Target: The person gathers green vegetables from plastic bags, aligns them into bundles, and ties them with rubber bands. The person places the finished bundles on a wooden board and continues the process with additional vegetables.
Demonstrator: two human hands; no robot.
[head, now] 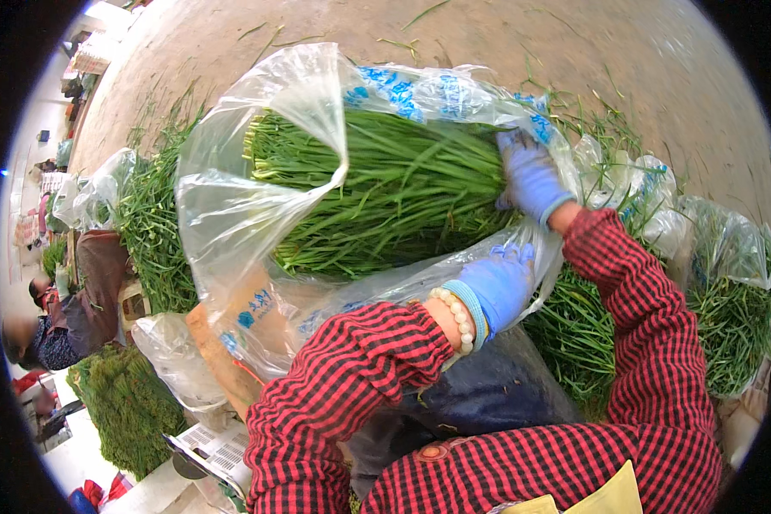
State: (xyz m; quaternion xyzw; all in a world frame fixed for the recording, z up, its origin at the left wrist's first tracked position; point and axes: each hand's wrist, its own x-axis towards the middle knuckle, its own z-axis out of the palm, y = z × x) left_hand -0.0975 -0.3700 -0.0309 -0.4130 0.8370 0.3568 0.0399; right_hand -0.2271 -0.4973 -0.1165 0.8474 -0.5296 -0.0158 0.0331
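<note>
A clear plastic bag (218,212) with blue print lies open around a large bundle of long green leafy stalks, likely Chinese chives (385,186), their pale cut ends at the left. My right hand (532,172), in a blue-grey glove, presses against the leafy ends at the right, inside the bag's mouth. My left hand (498,283), in a blue glove with a beaded bracelet at the wrist, is at the bag's near edge; its fingertips lie at the film, and whether they pinch it is hard to tell.
Loose green stalks (160,225) are heaped at the left, more (578,327) at the right beside other plastic bags (726,238). A green bundle (125,411) stands lower left near a printed box (212,450). Other people (64,327) sit at far left.
</note>
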